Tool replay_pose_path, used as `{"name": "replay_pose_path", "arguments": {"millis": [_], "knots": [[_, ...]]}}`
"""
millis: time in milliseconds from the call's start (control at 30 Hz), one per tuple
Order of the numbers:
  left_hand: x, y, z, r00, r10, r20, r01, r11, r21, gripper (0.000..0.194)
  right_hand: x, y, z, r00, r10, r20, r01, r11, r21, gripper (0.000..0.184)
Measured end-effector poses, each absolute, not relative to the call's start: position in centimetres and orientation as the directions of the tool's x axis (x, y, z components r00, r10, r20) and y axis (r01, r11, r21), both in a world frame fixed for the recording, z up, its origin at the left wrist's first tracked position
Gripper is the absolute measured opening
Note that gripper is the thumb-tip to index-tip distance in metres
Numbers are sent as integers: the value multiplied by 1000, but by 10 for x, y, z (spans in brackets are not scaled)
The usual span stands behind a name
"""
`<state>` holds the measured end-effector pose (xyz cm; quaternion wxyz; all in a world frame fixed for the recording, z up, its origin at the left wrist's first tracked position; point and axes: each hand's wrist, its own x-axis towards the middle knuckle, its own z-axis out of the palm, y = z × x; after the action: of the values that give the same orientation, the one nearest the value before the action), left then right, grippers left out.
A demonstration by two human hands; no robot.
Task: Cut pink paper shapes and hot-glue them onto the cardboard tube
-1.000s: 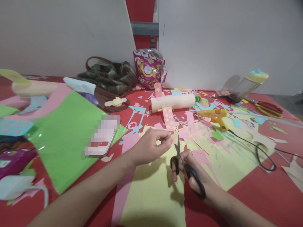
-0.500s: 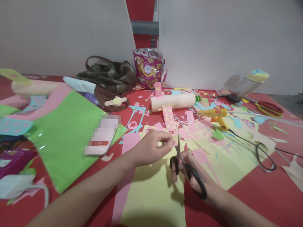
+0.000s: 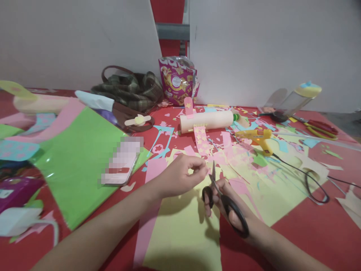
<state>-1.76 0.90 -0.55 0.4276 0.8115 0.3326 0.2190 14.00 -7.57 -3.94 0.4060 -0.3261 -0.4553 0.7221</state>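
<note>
Scissors (image 3: 215, 184), blades parted, sit in the curled right grip (image 3: 240, 202); left grip (image 3: 182, 175) pinched closed, contents unclear.

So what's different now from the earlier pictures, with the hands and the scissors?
Very little: the fingertips of the left hand have shifted slightly right, towards the scissors, whose handles are spread a touch wider in the right hand. No visible grasp or release. The paper tube, glue gun and phone stayed put.
</note>
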Motion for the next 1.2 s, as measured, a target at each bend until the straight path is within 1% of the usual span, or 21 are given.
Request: {"name": "replay_pose_path", "arguments": {"millis": [367, 633, 967, 1200], "knots": [[-18, 10, -3, 695, 714, 90, 360, -453, 816, 28, 142, -74, -47, -484, 873, -61, -304, -233, -924, 38], [-20, 11, -1, 700, 707, 95, 368, -472, 802, 27, 141, -74, -46, -493, 868, -52, -325, -239, -915, 33], [-22, 11, 0, 723, 686, 80, 376, -488, 788, 25, 141, -73, -48, -486, 872, -56, -288, -220, -932, 34], [-22, 12, 0, 721, 691, 51, 399, -475, 784, 26, 140, -73, -45, -475, 875, -93, -276, -248, -929, 38]]}}
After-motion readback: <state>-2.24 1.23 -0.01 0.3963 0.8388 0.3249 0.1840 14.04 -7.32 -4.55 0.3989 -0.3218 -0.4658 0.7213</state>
